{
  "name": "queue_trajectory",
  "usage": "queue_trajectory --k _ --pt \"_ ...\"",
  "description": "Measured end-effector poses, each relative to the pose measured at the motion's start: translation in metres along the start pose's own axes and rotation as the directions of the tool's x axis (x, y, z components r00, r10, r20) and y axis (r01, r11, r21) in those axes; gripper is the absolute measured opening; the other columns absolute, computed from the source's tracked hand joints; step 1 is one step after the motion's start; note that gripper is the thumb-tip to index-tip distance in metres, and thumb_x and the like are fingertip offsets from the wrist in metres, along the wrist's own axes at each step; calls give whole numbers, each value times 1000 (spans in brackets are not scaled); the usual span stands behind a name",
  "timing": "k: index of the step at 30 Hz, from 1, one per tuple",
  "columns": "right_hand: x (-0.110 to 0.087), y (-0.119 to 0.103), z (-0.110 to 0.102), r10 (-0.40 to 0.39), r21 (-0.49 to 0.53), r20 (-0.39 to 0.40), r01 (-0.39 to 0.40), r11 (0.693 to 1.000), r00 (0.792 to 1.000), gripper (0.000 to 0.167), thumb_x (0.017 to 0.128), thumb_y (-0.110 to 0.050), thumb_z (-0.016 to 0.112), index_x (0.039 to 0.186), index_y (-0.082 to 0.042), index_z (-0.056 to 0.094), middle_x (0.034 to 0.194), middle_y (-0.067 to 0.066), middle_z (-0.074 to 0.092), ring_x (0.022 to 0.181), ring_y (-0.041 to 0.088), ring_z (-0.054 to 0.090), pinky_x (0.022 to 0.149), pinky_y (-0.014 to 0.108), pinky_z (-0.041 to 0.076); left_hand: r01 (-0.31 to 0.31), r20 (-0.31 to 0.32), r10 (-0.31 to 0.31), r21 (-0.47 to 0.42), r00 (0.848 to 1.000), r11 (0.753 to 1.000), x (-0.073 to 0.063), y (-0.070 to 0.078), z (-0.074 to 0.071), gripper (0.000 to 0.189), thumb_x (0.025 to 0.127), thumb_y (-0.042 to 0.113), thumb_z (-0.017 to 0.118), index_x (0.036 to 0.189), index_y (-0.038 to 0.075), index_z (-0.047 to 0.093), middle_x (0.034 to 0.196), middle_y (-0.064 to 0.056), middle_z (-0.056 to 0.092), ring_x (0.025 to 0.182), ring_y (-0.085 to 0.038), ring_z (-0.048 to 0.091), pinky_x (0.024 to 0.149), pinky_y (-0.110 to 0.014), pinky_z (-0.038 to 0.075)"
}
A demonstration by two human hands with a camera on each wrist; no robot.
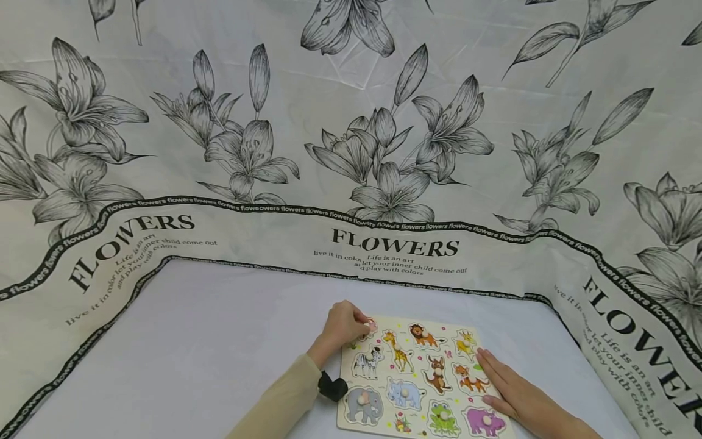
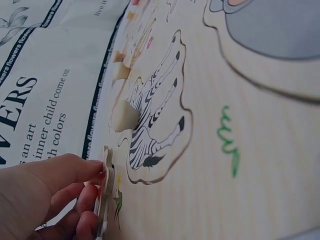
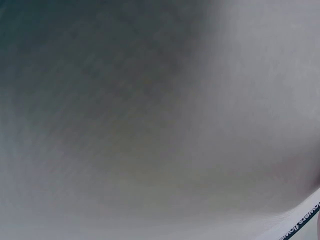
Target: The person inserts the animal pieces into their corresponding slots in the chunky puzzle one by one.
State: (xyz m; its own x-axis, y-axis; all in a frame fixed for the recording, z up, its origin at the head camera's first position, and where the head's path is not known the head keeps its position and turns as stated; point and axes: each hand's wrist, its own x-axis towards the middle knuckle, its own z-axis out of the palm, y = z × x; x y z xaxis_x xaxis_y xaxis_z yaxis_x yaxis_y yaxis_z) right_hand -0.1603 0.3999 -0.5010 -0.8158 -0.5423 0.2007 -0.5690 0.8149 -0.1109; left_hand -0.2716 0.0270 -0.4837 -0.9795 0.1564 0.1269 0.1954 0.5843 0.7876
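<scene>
A wooden peg puzzle board (image 1: 395, 322) with animal pieces lies on the white table. At its top left corner my left hand (image 1: 344, 326) pinches a pinkish puzzle piece (image 1: 371, 328), whose animal is mostly covered by the fingers. The left wrist view shows that piece's edge (image 2: 106, 185) tilted up beside the zebra piece (image 2: 150, 122), between thumb and fingers. My right hand (image 1: 518, 393) lies along the board's right edge, fingers extended, near the tiger piece (image 1: 470, 378). The right wrist view is only a dark blur and pale cloth.
Other pieces sit in the board, among them an elephant (image 1: 364, 407), a giraffe (image 1: 398, 352), a lion (image 1: 426, 335) and a purple hippo (image 1: 485, 422). A black strap-like object (image 1: 332, 387) is at the left wrist. Flower-printed cloth (image 1: 384, 250) rises behind the table.
</scene>
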Motion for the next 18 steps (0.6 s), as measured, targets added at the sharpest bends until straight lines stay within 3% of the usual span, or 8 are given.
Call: queue_trajectory --k 10,18 --pt "0 0 0 -3 4 -3 3 1000 1000 71 93 -34 59 149 -2 29 159 -2 23 137 -21 -4 101 -5 0 -8 -8 8 8 1000 1000 2 -2 2 8 74 10 80 73 5 73 67 -2 66 54 -6 53 48 -18 44" --pt "0 -1 0 21 -2 11 -21 1000 1000 71 94 -37 58 149 -3 30 157 5 30 136 -23 -6 100 -6 -1 -15 -13 15 14 1000 1000 1 -3 4 7 73 9 80 74 5 74 68 -3 67 55 -7 53 48 -19 44"
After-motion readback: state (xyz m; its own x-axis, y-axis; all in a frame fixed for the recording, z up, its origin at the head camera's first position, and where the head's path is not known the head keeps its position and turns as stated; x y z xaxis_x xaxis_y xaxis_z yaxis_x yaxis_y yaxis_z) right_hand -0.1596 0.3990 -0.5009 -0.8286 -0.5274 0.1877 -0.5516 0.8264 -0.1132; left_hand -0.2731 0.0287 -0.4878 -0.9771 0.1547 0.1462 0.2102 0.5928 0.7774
